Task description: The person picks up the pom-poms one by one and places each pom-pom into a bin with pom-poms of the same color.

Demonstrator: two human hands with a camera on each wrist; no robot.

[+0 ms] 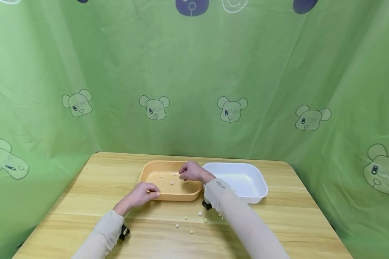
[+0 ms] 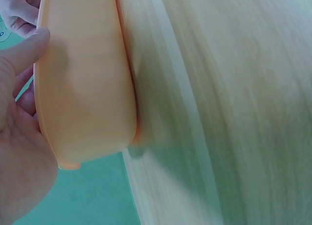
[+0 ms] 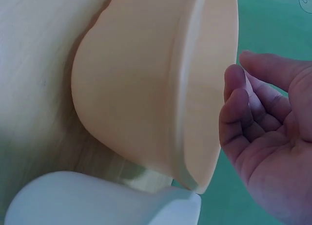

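Observation:
My left hand (image 1: 143,194) grips the near left rim of an orange plastic tray (image 1: 178,197). In the left wrist view its thumb (image 2: 30,50) lies on the outer side and the other fingers reach behind the rim. Over the tray's right part hangs my right hand (image 1: 192,171), fingers loosely bent. In the right wrist view a narrow gap parts thumb from index finger, and no ball shows in it. Several small pale balls lie in the tray, one white ball (image 1: 172,182) near its middle. Another ball (image 1: 186,181) sits just below the right fingers.
A white tray (image 1: 260,180) stands close against the orange one's right side, partly behind the right forearm; a small yellowish ball (image 1: 234,190) shows in it. Several white and yellow balls, one yellow ball (image 1: 205,220) among them, lie on the wooden table (image 1: 149,233). Green curtains surround it.

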